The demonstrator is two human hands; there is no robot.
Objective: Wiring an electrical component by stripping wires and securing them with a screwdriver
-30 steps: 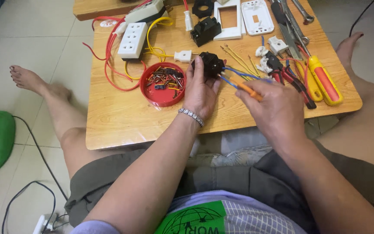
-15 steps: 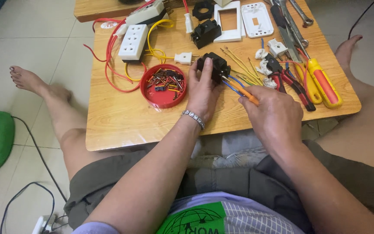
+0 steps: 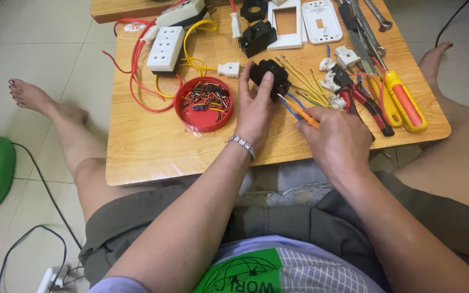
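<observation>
Two hands work over a low wooden surface (image 3: 153, 157) crowded along its far half; the near strip of bare wood is the only open room, and its front edge lies just under both wrists; the left hand (image 3: 256, 111) is closed around a black socket module (image 3: 270, 76), holding it just above the wood beside the red dish of wire scraps (image 3: 204, 103); the right hand (image 3: 335, 138) grips a small orange screwdriver (image 3: 302, 115), tip at the module's wired side; seemingly a terminal is being worked, so the next move calls for a steady, short turn, clear of the red-handled pliers (image 3: 362, 100) close by.
</observation>
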